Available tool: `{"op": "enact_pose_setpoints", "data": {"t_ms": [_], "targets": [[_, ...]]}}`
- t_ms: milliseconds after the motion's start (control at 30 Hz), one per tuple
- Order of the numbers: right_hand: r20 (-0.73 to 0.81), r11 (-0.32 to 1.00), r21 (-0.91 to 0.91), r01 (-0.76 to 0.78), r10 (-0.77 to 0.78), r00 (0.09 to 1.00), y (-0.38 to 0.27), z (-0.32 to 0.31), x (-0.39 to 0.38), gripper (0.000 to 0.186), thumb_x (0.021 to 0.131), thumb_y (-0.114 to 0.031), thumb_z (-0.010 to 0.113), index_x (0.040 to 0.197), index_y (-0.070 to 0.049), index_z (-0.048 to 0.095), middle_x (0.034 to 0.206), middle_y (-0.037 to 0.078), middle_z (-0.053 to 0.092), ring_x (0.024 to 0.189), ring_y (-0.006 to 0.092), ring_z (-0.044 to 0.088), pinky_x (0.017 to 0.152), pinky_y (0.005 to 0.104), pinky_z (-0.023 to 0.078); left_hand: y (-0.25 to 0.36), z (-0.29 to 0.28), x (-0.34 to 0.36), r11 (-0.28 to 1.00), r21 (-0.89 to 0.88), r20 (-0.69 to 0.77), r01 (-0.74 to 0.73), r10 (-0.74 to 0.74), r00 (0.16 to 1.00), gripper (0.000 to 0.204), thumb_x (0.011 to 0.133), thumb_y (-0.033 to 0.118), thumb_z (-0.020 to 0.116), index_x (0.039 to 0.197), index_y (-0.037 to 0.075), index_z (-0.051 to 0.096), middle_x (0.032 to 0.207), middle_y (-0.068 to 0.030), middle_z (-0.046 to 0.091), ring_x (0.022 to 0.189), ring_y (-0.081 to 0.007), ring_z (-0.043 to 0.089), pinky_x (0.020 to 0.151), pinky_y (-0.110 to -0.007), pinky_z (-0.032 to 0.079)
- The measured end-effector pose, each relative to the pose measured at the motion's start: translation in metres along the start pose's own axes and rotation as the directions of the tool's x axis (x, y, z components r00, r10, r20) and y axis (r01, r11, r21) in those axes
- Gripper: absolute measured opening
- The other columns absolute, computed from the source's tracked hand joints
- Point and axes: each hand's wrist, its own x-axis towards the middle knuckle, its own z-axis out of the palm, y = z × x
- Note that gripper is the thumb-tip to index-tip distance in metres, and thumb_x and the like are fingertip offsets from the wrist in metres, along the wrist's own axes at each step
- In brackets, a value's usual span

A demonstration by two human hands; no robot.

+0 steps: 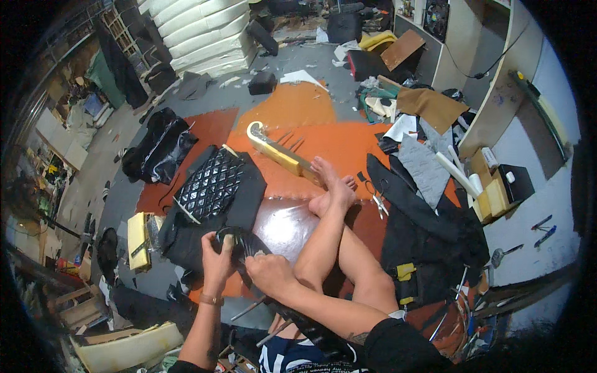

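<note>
Both hands grip one long, curved piece of black glossy material (pixel 242 242) that runs down over my lap. My left hand (pixel 219 253) pinches its upper end between thumb and fingers. Close beside it, my right hand (pixel 270 273) is closed on the same piece a little lower, hiding part of it. Two thin rods (pixel 250 308) stick out under my right forearm; what they belong to is hidden. Just beyond my left hand, a black diamond-quilted panel (pixel 211 186) lies on a larger black piece.
A curved yellow-foam piece (pixel 280 155) lies ahead on the orange sheet (pixel 354 146), near my crossed bare feet. Scissors (pixel 379 202) and black fabric (pixel 429 239) lie right. A yellow foam block (pixel 139 241) sits left. White cushions (pixel 202 34) are stacked at the back.
</note>
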Motion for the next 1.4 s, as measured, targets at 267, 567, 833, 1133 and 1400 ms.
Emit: {"op": "enact_pose_setpoints", "data": {"t_ms": [267, 567, 833, 1133, 1400], "targets": [[0.072, 0.897, 0.347, -0.273, 0.264, 0.962, 0.008, -0.044, -0.055, 0.051, 0.089, -0.039, 0.081, 0.125, -0.004, 0.067, 0.11, 0.021, 0.071, 0.11, 0.0394, 0.069, 0.096, 0.0473, 0.055, -0.009, -0.02, 0.001, 0.817, -0.546, 0.154, 0.186, -0.121, 0.981, 0.046, 0.112, 0.049, 0.048, 0.127, 0.007, 0.059, 0.116, -0.0082, 0.069, 0.101, -0.0177, 0.067, 0.088, -0.035, 0.057], [0.516, 0.636, 0.36, -0.683, 0.474, 0.713, 0.024, -0.064, -0.157, 0.078, 0.087, -0.045, 0.084, 0.145, -0.001, 0.054, 0.122, 0.028, 0.07, 0.115, 0.0368, 0.071, 0.099, 0.0427, 0.054, -0.035, 0.005, 0.004, 0.607, -0.759, 0.197, 0.233, -0.127, 0.972, 0.056, 0.111, 0.058, 0.04, 0.13, 0.008, 0.058, 0.116, -0.0078, 0.07, 0.099, -0.0207, 0.071, 0.085, -0.038, 0.061], [0.522, 0.558, 0.497, -0.664, 0.42, 0.743, 0.038, -0.06, -0.188, 0.069, 0.087, -0.04, 0.086, 0.139, 0.0, 0.062, 0.122, 0.018, 0.074, 0.112, 0.0267, 0.071, 0.099, 0.0378, 0.054, -0.089, 0.021, -0.06, 0.44, -0.688, 0.448, 0.577, -0.368, 0.815, 0.084, 0.095, 0.087, 0.039, 0.125, 0.013, 0.066, 0.107, -0.0061, 0.072, 0.083, -0.0212, 0.068, 0.06, -0.04, 0.056], [0.337, 0.298, 0.838, -0.458, 0.377, 0.863, 0.025, -0.079, -0.152, 0.048, 0.095, -0.018, 0.079, 0.137, -0.001, 0.065, 0.12, 0.006, 0.074, 0.105, 0.0129, 0.068, 0.096, 0.0301, 0.054, -0.003, 0.015, -0.131, 0.477, -0.63, 0.672, 0.613, -0.06, 0.738, 0.065, 0.108, 0.068, 0.036, 0.148, 0.019, 0.052, 0.141, -0.0088, 0.059, 0.126, -0.031, 0.058, 0.102, -0.052, 0.053], [-0.161, 0.722, 0.603, -0.339, 0.526, 0.835, -0.114, -0.129, -0.138, 0.067, 0.089, -0.035, 0.084, 0.14, 0.0, 0.059, 0.122, 0.015, 0.073, 0.11, 0.0236, 0.07, 0.097, 0.036, 0.055, -0.017, 0.012, -0.124, 0.726, -0.529, 0.663, 0.439, 0.031, 0.748, 0.057, 0.11, 0.049, 0.044, 0.151, 0.012, 0.052, 0.144, -0.01, 0.061, 0.128, -0.0248, 0.061, 0.105, -0.043, 0.052]]}}
